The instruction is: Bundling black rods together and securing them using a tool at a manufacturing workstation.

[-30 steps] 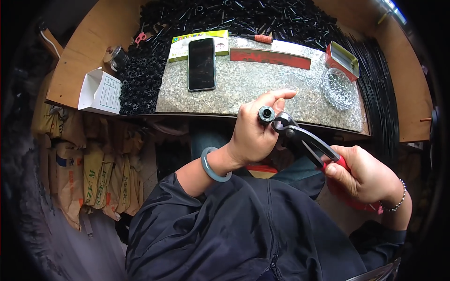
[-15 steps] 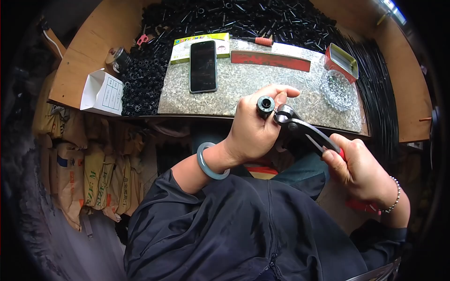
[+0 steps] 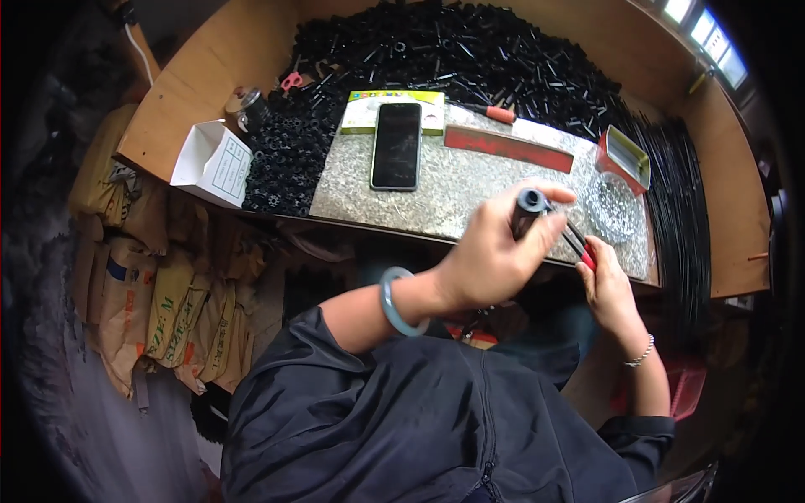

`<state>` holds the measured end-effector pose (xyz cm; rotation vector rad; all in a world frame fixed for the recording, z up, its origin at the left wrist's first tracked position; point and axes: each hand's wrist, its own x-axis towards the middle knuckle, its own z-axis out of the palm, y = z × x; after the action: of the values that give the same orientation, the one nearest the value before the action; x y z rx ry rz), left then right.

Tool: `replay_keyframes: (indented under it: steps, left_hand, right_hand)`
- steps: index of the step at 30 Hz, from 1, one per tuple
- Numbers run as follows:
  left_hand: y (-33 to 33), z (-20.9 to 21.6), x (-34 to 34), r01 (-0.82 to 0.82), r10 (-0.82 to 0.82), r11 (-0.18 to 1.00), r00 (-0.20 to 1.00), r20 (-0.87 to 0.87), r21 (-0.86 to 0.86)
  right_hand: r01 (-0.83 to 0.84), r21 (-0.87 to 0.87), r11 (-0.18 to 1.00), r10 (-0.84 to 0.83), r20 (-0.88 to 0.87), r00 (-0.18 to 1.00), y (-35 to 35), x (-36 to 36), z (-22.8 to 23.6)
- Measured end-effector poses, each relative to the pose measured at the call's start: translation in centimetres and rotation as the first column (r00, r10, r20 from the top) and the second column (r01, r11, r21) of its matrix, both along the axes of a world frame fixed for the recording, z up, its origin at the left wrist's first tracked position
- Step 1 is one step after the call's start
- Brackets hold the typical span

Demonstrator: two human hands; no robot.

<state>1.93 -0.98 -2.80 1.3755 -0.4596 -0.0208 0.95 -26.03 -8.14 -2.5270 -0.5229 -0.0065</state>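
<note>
My left hand (image 3: 493, 256), with a blue-grey bangle at its wrist, is closed around a short black hollow tube (image 3: 523, 225). The tube stands nearly upright, its round open end facing up. My right hand (image 3: 612, 293), wearing a beaded bracelet, grips pliers by their red handles (image 3: 588, 258). The dark metal of the pliers reaches toward the left fingertips. Their jaws are mostly hidden there, so I cannot tell whether they pinch anything. Both hands are held over the near edge of the speckled board (image 3: 352, 201).
On the board are a phone (image 3: 396, 151), a red bar (image 3: 507, 151), a glass dish (image 3: 614, 208) and a red tin (image 3: 624, 159). Black parts (image 3: 453, 50) heap behind. Long black rods (image 3: 683, 210) lie right. A white carton (image 3: 211, 163) stands left, above paper sacks (image 3: 126, 310).
The whole view has shifted, so the bench sits lower and farther right. Both hands have moved away from my body, and the tube has tilted to show its side. The pliers' head has become mostly hidden.
</note>
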Motion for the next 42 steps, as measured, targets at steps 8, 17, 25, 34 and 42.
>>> replay_keyframes:
  steps: [8,17,25,34,42]
  left_hand:
    - [-3.5,-19.9,-7.1,-0.252,0.201,0.944,0.951,0.237,0.211]
    - [9.8,-1.8,-4.3,-0.619,0.459,0.756,0.733,0.502,0.213]
    - [22.7,-17.9,-22.3,-0.592,0.747,0.330,0.640,0.180,0.735]
    - [23.1,-36.3,-33.9,-0.232,0.847,0.039,0.525,0.091,0.972]
    - [19.6,-29.3,-16.1,-0.511,0.725,0.417,0.686,0.064,0.752]
  right_hand:
    - [0.315,-0.383,0.868,-0.168,0.370,0.914,0.0,1.8,-4.8]
    - [0.358,-0.468,0.808,-0.109,0.478,0.871,0.1,2.5,-5.1]
    - [0.356,-0.473,0.806,-0.104,0.478,0.872,-1.9,3.6,-6.9]
    - [0.323,-0.477,0.817,-0.089,0.449,0.889,-0.4,3.2,-6.7]
    - [0.418,-0.381,0.825,-0.236,0.441,0.866,-2.2,1.9,-6.2]
